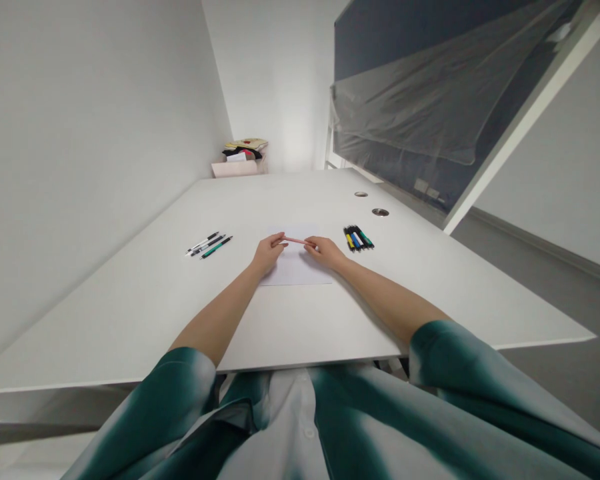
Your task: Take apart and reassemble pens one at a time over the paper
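A slim, pink, pen-like stick (295, 240) spans the gap between the two bare hands, lying over the far part of a thin white rectangular sheet of paper (300, 273). With the clock centred on that sheet and twelve pointing away from the body, the stick runs nearly from nine to three, its three o'clock end slightly nearer the body. The left hand (269, 253) grips the nine o'clock end between thumb and fingers; the right hand (326, 251) pinches the three o'clock end the same way. Whether the stick touches the paper cannot be told.

Both hands face each other, fingertips turned inward and well apart. The left forearm comes in from about eight o'clock, angled toward one; the right forearm comes in from about four, angled toward ten. Short green-and-white sleeves (180, 383) end near the elbows, by the close edge of a broad, smooth white table (300, 327).

Between nine and ten o'clock, beyond the left hand, slender white-and-black pens (203, 244) lie beside a green-and-black pen (217, 247). Between two and three, near the right hand, a tight row of black pens with yellow, blue, white and green parts (359, 239) lies on the table.
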Motion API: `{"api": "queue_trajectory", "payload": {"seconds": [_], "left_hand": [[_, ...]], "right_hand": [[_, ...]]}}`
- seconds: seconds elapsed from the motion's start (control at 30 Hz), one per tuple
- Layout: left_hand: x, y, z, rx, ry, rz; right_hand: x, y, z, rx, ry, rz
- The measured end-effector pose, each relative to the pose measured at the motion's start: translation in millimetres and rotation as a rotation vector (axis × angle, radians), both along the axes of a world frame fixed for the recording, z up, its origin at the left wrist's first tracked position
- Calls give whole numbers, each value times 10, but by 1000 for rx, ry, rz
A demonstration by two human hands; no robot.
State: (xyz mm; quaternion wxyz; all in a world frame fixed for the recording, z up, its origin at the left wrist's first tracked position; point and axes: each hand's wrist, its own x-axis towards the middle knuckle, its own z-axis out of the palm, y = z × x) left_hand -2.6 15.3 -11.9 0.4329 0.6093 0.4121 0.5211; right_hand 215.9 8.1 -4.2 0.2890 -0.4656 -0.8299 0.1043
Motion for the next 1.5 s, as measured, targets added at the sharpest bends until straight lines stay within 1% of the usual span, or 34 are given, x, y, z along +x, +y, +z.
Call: {"api": "queue_trajectory", "payload": {"seconds": [0.1,0.2,0.27,0.43,0.53,0.63,0.73,0.83,1.03,1.33,1.5], "left_hand": [[-18,-1,-27,-11,54,25],[-71,16,-40,-13,128,121],[-109,22,-29,-6,156,160],[-172,-15,41,7,209,137],[-187,-38,64,17,266,138],[-198,-33,58,2,302,161],[-210,-8,38,-25,305,191],[-221,14,27,-43,270,213],[-237,14,41,-67,181,222],[-253,8,33,-98,132,215],[-258,11,42,-99,141,206]], "right_hand": [[10,-2,12,-42,11,15],[19,-1,-4,-100,77,52],[25,12,-30,-139,127,67],[57,90,-78,-217,266,56],[87,133,-77,-254,381,33],[108,156,-74,-317,543,26],[112,168,-83,-395,730,41],[108,176,-99,-447,851,48],[117,192,-108,-474,909,49],[121,204,-97,-500,958,13],[124,187,-75,-509,933,13]]}}
